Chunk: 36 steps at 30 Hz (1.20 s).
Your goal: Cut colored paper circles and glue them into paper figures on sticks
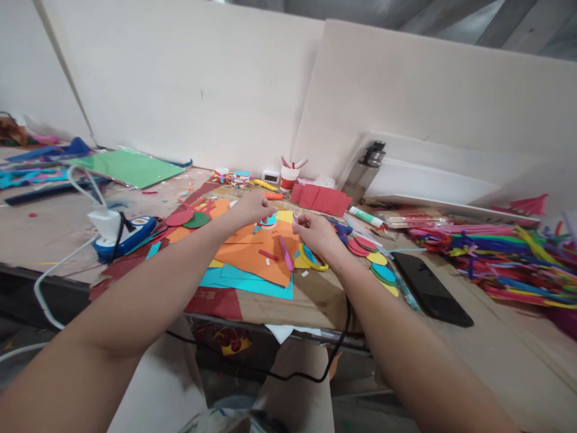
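My left hand (253, 209) reaches over the orange paper (256, 255), its fingers bent beside a small white and blue round piece (268, 222). Whether those fingers grip the piece cannot be made out. To the right, my right hand (313, 231) has its thumb and fingertips pinched together; what lies between them is too small to name. Below the hands, a pink pen-like tool (285, 253) rests at the edge of the orange paper. Yellow-handled scissors (314, 260) lie partly under my right hand. Blue paper sheets (252, 285) stick out beneath the orange paper.
A blue power strip (130, 237) with a white plug stands at the left. Red cards (322, 199), a bottle (363, 174) and a cup of pens (289, 177) are at the back. At the right lie a black phone (431, 288) and colourful pipe cleaners (509, 258).
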Each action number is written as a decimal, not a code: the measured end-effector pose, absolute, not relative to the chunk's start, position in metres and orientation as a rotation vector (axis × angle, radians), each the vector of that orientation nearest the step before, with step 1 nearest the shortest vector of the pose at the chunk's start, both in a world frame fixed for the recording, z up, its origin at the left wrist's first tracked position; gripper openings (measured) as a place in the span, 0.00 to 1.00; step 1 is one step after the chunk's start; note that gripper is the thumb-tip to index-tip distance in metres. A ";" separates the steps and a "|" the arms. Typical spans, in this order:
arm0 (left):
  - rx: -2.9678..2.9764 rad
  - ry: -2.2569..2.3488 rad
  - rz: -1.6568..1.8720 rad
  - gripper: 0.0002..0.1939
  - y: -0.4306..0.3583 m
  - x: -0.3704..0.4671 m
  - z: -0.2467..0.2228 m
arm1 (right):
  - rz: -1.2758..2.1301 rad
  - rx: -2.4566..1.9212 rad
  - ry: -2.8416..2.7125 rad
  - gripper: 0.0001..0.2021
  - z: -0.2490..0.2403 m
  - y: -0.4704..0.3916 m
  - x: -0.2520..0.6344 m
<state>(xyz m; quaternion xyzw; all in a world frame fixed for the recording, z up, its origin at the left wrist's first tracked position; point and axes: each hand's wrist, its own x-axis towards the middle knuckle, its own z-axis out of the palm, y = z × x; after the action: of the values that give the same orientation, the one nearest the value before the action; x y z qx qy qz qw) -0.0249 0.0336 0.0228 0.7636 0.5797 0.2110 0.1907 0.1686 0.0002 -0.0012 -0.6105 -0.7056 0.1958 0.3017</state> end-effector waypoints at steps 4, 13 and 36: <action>2.152 1.504 0.234 0.22 0.020 -0.012 0.026 | 0.519 -1.533 -1.839 0.07 -0.006 0.003 0.171; 2.392 1.571 -0.069 0.26 0.005 0.019 0.013 | 0.503 -1.620 -1.829 0.03 -0.003 0.005 0.166; 2.446 1.568 0.022 0.15 -0.004 0.026 0.016 | 0.424 -1.741 -1.838 0.07 -0.008 0.012 0.179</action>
<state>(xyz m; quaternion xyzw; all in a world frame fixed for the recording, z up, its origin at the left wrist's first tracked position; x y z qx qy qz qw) 0.0262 -0.0037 0.0156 0.8360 0.5359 0.0076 0.1179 0.1790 0.0117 -0.0082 -0.6504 -0.6866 0.1583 0.2837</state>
